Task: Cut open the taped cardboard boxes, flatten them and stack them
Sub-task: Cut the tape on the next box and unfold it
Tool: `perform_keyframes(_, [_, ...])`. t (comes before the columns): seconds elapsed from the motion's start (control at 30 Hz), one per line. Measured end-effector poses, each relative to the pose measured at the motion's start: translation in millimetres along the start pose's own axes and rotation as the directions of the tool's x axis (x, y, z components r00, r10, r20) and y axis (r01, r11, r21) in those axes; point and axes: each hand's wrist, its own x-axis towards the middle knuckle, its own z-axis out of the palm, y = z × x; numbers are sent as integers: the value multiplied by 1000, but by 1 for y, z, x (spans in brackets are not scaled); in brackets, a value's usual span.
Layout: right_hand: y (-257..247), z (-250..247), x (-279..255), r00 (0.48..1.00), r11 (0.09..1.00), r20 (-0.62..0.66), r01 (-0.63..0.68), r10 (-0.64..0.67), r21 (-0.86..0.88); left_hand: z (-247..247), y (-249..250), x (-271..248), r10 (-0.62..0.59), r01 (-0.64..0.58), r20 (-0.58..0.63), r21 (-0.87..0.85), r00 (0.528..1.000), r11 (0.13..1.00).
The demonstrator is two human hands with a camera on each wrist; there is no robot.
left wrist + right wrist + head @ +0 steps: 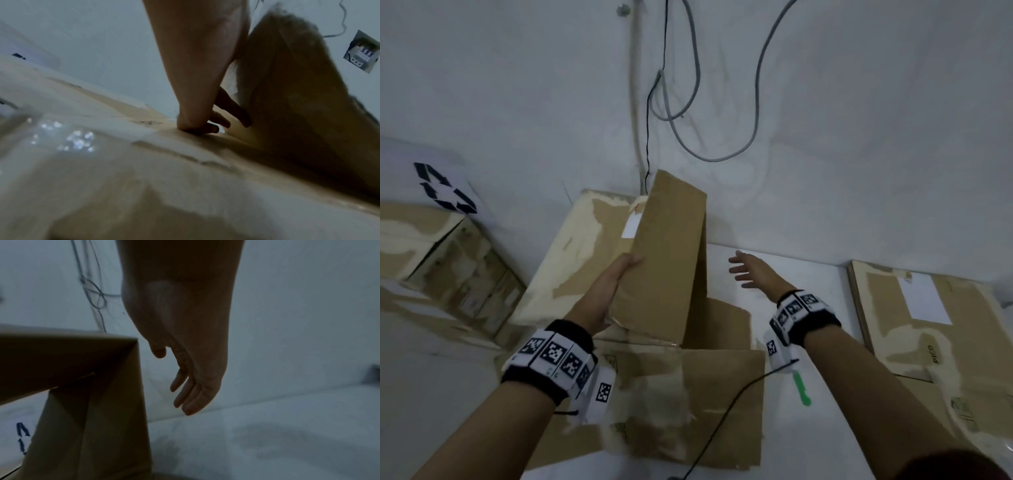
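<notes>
At frame centre, the left hand (616, 277) gripped the left edge of a raised cardboard panel (671, 257) of the opened box, its flaps (688, 404) spread flat below. Right of it, the right hand (751, 270) hovered empty, fingers loosely extended, above the white table (808, 291).

The left hand (616, 277) grips the left edge of the raised cardboard flap (671, 253); the right hand (751, 269) hangs right of it, fingers relaxed and spread.
</notes>
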Motion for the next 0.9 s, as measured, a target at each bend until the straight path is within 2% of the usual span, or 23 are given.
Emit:
perform_keyframes(0.17, [15, 38, 49, 982, 982, 79, -179, 174, 58, -7, -1, 2, -30, 28, -39, -46, 999, 999])
perform_keyframes(0.27, [41, 61, 74, 952, 942, 175, -283, 252, 180, -10, 0, 2, -42, 38, -59, -60, 997, 997])
perform_keyframes(0.37, [58, 69, 86, 946, 895, 204, -307, 250, 325, -10, 1, 4, -53, 49, -80, -47, 995, 998])
perform_keyframes(0.47, [60, 67, 85, 944, 878, 189, -321, 269, 355, -10, 0, 5, -44, 37, -109, -67, 993, 997])
perform_keyframes(0.63, [78, 46, 85, 960, 820, 116, -278, 255, 500, -13, 2, 2, -28, 16, -109, -107, 994, 994])
perform_keyframes(0.7, [77, 39, 76, 969, 829, 63, -238, 240, 506, -10, 1, 3, -26, 16, -93, -102, 995, 995])
perform_keyframes(0.83, [81, 22, 64, 967, 917, -5, -241, 256, 318, 4, -4, 13, -59, 60, 22, -93, 998, 994])
perform_keyframes(0.9, [85, 15, 60, 967, 951, -94, -211, 237, 225, 12, -10, 23, -59, 63, 73, -58, 996, 996])
